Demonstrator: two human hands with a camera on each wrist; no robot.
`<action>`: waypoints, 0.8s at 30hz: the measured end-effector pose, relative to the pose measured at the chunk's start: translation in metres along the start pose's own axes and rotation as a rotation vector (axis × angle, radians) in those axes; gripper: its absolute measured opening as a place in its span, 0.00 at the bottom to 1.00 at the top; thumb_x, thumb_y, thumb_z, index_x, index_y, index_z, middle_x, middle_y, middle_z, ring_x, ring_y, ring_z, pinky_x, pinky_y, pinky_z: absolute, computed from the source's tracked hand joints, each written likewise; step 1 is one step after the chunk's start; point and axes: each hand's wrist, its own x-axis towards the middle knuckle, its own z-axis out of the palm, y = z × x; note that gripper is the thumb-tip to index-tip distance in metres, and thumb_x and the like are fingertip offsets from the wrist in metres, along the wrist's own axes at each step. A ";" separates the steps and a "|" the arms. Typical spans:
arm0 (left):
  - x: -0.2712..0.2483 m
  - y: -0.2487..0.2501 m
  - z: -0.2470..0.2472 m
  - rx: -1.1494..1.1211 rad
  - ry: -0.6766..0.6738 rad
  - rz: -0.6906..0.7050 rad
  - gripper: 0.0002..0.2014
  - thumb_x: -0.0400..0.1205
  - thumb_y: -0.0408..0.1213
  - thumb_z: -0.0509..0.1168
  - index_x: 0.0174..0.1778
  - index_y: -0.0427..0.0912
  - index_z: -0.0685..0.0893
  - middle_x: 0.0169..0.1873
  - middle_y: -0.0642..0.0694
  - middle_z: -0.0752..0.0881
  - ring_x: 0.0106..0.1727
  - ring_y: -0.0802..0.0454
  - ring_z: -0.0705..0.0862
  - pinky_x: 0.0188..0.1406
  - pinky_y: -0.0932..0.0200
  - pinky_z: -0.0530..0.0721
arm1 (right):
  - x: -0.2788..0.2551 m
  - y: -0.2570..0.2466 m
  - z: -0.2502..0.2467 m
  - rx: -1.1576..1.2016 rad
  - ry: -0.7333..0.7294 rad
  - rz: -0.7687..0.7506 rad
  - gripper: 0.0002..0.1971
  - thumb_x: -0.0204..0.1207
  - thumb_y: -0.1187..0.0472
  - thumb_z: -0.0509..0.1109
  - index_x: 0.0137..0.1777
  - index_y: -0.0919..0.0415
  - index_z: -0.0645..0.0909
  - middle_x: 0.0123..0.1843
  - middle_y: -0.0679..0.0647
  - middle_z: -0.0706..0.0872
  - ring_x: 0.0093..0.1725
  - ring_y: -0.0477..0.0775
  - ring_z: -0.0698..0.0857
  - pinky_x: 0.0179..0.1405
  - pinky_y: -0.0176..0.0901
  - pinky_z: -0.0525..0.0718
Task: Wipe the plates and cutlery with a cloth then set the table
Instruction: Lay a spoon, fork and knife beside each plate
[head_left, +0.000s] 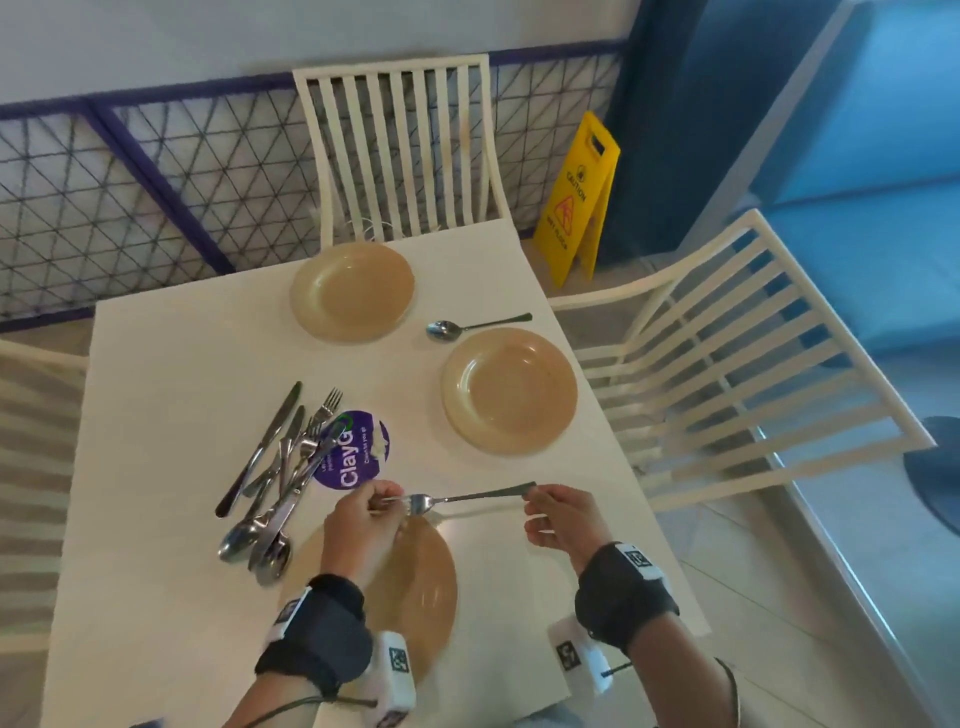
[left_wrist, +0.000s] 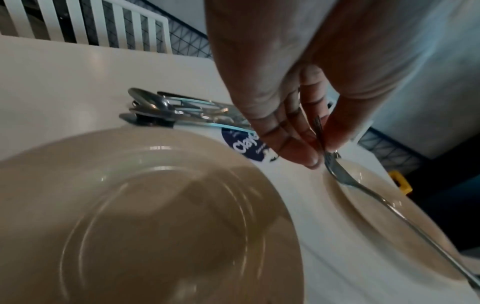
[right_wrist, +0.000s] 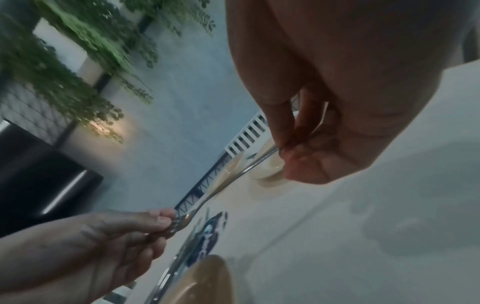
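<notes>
A steel fork (head_left: 457, 498) hangs level above the white table (head_left: 171, 364), held at both ends. My left hand (head_left: 371, 506) pinches its tines (left_wrist: 319, 131), and my right hand (head_left: 553, 512) pinches the handle end (right_wrist: 270, 153). Below my left wrist lies a tan plate (head_left: 421, 597), large in the left wrist view (left_wrist: 135, 216). Two more tan plates sit at the far side (head_left: 352, 291) and the right side (head_left: 510, 391). A pile of knives, forks and spoons (head_left: 275, 483) lies left of centre. No cloth shows in any view.
A single spoon (head_left: 470, 327) lies between the two farther plates. A round purple sticker (head_left: 353, 451) marks the table centre. White slatted chairs stand at the far side (head_left: 400, 145), the right (head_left: 737, 374) and the left. A yellow wet-floor sign (head_left: 579, 197) stands beyond the far right corner.
</notes>
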 end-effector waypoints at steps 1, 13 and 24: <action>0.001 -0.003 0.013 0.029 -0.014 -0.017 0.07 0.81 0.30 0.73 0.48 0.48 0.88 0.42 0.47 0.92 0.40 0.49 0.90 0.46 0.55 0.90 | 0.008 0.001 -0.013 -0.020 0.035 0.006 0.06 0.82 0.65 0.71 0.46 0.68 0.86 0.36 0.59 0.83 0.29 0.55 0.81 0.31 0.43 0.85; 0.041 0.019 0.136 -0.001 0.036 -0.248 0.11 0.74 0.22 0.73 0.41 0.44 0.93 0.31 0.48 0.91 0.30 0.49 0.86 0.46 0.58 0.90 | 0.099 -0.021 -0.098 -0.262 0.245 0.061 0.11 0.71 0.70 0.78 0.29 0.59 0.85 0.26 0.58 0.84 0.26 0.57 0.83 0.46 0.62 0.92; 0.056 0.016 0.169 -0.045 0.093 -0.296 0.10 0.76 0.25 0.72 0.37 0.46 0.91 0.30 0.47 0.93 0.33 0.46 0.90 0.57 0.43 0.92 | 0.127 -0.041 -0.120 -0.526 0.273 0.002 0.08 0.65 0.58 0.82 0.29 0.57 0.87 0.31 0.57 0.90 0.40 0.63 0.92 0.44 0.57 0.93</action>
